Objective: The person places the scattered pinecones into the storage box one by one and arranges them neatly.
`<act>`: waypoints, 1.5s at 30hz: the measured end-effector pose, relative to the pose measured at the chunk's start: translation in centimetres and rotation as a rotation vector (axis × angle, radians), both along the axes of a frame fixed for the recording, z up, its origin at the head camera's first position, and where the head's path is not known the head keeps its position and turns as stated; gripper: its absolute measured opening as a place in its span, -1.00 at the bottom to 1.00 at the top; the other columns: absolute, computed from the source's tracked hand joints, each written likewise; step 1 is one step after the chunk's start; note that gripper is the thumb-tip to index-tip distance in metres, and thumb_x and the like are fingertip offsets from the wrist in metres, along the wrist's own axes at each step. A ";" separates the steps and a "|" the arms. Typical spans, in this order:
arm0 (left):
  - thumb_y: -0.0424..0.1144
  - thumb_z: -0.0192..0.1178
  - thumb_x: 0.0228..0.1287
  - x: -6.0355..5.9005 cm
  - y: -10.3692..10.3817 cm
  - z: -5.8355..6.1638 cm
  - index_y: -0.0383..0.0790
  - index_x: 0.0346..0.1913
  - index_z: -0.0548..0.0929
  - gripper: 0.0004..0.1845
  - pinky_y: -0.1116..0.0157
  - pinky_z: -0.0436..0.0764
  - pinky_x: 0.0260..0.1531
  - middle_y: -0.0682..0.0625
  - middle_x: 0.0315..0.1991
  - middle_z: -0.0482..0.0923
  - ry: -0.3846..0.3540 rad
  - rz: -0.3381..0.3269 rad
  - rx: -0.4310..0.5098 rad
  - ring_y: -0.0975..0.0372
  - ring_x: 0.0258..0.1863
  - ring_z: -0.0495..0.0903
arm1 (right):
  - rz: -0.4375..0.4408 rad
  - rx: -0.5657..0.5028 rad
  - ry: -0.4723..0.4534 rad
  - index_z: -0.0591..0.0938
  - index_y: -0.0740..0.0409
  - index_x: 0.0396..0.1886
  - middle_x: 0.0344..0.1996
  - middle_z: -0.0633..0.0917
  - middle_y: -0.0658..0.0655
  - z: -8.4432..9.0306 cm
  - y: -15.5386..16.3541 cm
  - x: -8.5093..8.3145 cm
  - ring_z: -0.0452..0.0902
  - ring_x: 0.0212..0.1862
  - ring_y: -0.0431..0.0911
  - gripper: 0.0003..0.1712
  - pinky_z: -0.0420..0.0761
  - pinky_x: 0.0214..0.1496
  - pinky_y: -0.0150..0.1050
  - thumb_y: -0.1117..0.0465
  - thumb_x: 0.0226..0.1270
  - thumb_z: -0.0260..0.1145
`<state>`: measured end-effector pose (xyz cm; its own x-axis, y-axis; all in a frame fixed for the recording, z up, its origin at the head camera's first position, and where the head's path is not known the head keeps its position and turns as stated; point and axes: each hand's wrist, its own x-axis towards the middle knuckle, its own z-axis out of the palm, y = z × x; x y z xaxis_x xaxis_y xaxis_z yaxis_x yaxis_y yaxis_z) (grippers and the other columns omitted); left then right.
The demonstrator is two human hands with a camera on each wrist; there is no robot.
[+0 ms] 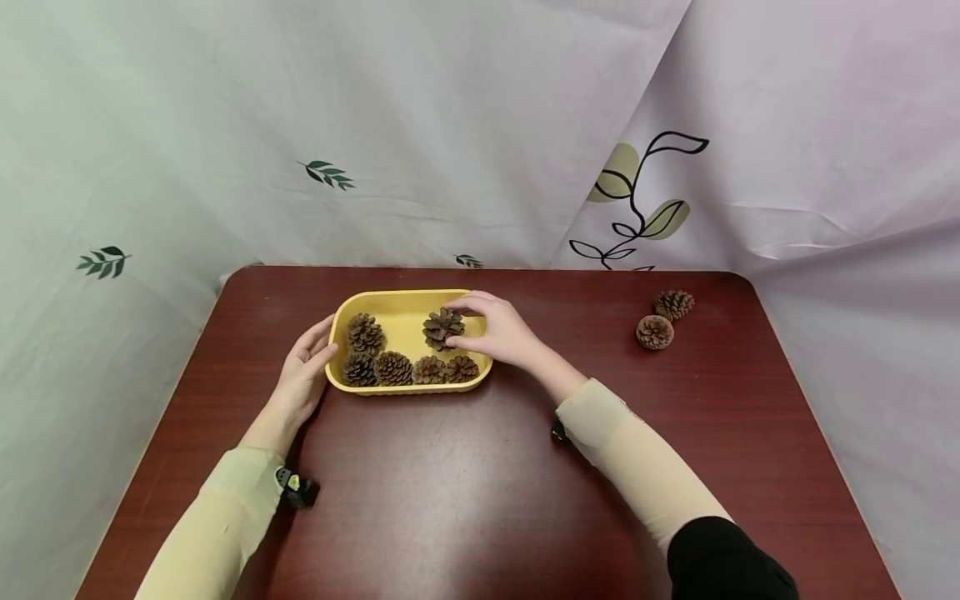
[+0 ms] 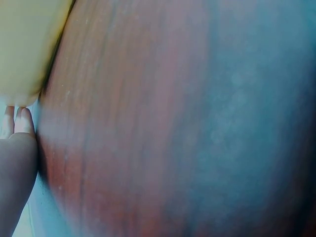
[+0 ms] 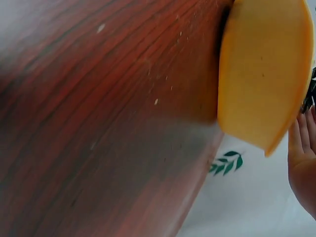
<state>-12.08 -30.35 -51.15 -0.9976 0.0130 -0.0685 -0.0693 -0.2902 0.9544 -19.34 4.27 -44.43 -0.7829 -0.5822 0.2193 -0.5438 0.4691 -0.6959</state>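
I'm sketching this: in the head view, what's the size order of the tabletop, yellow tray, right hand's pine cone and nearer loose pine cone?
1. Tabletop
2. Yellow tray
Too alike to rank: pine cone in right hand, nearer loose pine cone.

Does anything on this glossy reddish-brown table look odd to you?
Nothing looks spilled or damaged. The only slight oddity: two brown, scaly pine cones sit apart on the right side of the table, while five lie in the yellow, round-cornered tray and the right hand holds another there.
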 end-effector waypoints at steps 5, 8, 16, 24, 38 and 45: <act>-0.44 0.04 0.65 0.0 -0.1 -0.1 0.02 0.46 0.50 -0.52 0.51 0.64 0.09 0.31 0.19 0.68 0.004 0.002 0.002 0.47 0.14 0.65 | 0.037 0.043 0.002 0.68 0.19 0.31 0.27 0.74 0.16 -0.3 -1.8 -0.4 0.58 0.40 0.07 -0.34 0.45 0.57 -0.03 0.07 0.26 0.63; -0.44 0.04 0.65 0.0 -0.1 -0.1 0.04 0.45 0.51 -0.53 0.51 0.64 0.09 0.30 0.18 0.68 0.007 0.002 0.004 0.47 0.14 0.65 | 0.058 0.061 0.000 0.68 0.19 0.30 0.26 0.75 0.15 -0.3 -2.7 -0.6 0.58 0.40 0.06 -0.36 0.43 0.58 -0.06 0.08 0.27 0.62; -0.45 0.05 0.64 0.0 -0.1 -0.1 0.05 0.43 0.53 -0.53 0.51 0.64 0.09 0.30 0.17 0.69 0.010 0.003 0.008 0.47 0.13 0.66 | 0.083 0.138 -0.041 0.66 0.14 0.35 0.30 0.73 0.11 -0.1 -4.9 -1.1 0.62 0.37 0.01 -0.34 0.51 0.51 -0.15 0.03 0.31 0.60; -0.47 0.02 0.64 0.0 0.0 -0.1 0.11 0.39 0.57 -0.52 0.50 0.63 0.10 0.29 0.18 0.69 0.032 -0.003 0.010 0.47 0.15 0.64 | 0.094 0.172 -0.094 0.64 0.10 0.38 0.34 0.70 0.10 -0.5 -6.2 -1.8 0.59 0.39 0.02 -0.33 0.50 0.53 -0.12 0.04 0.32 0.59; -0.49 0.01 0.63 0.0 0.0 -0.2 0.06 0.42 0.54 -0.51 0.49 0.64 0.09 0.28 0.18 0.70 0.027 0.006 0.024 0.46 0.15 0.65 | 0.090 0.236 -0.121 0.63 0.06 0.39 0.37 0.66 0.09 -2.2 -7.7 -2.6 0.53 0.44 -0.01 -0.32 0.41 0.60 -0.12 0.02 0.32 0.60; -0.48 0.02 0.64 0.0 0.1 -0.1 0.04 0.44 0.52 -0.51 0.49 0.63 0.10 0.28 0.19 0.69 0.023 0.006 0.019 0.46 0.16 0.64 | 0.098 0.246 -0.121 0.63 0.05 0.39 0.38 0.65 0.09 -2.4 -7.9 -2.6 0.51 0.47 0.00 -0.33 0.41 0.60 -0.12 0.02 0.33 0.59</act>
